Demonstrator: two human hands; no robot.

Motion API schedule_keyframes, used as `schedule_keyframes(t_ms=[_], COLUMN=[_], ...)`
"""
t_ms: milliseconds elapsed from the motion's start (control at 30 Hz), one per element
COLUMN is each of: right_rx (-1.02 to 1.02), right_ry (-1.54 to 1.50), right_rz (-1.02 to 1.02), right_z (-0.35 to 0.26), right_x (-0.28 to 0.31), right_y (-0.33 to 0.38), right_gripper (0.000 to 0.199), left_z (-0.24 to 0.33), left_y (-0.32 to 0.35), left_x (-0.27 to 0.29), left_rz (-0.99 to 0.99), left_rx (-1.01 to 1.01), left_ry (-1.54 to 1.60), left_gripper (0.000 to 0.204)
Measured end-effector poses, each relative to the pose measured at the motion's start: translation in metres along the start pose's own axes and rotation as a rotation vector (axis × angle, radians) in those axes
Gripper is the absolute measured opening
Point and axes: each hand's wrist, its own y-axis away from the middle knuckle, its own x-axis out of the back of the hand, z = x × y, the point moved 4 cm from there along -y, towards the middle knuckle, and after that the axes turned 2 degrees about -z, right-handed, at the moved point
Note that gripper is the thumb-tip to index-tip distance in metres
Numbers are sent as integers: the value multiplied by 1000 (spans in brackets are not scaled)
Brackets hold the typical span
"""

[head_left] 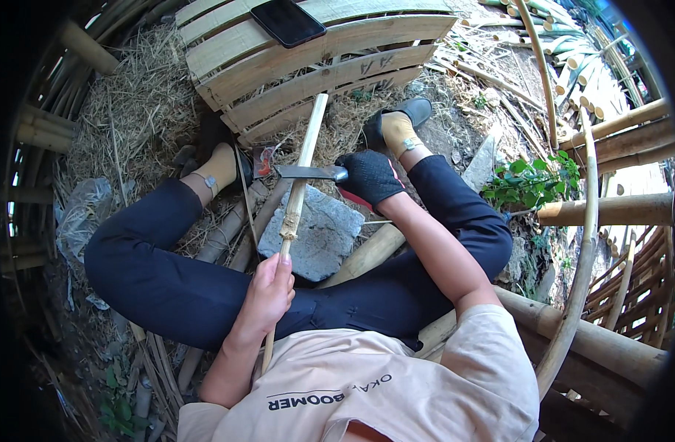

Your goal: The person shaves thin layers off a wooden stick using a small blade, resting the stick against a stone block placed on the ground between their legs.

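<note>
My bare left hand [267, 291] is closed round the lower part of a split bamboo strip [308, 140]. The strip slants up and away from my lap, with a rough node just above my fingers. My right hand [372, 177], in a black glove with some red on it, grips the handle of a knife [319, 172]. Its blade points left and lies across the strip, well above the node. Beneath the strip sits a squarish grey stone block [319, 232], between my bent legs.
A slatted wooden crate [278, 74] stands ahead, with a black phone [288, 22] on top. Cut bamboo poles [573, 66] are piled far right. A leafy green plant [532, 179] grows at the right, near horizontal bamboo poles. Clear plastic [87, 217] lies at the left among dry straw.
</note>
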Motion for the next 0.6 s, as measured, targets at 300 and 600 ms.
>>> schedule_keyframes(t_ms=[300,600], right_rx=[-125,38], right_ry=[-123,-65], right_rz=[55,-152], right_z=[46,-27], right_x=[-2,5], right_y=[-3,26], right_gripper=[19,21], left_z=[-13,-9], left_y=[-6,-16], left_x=[-4,14], left_rz=[-94,160], left_rx=[124,-212], left_ry=[102,-435], left_gripper=[32,33])
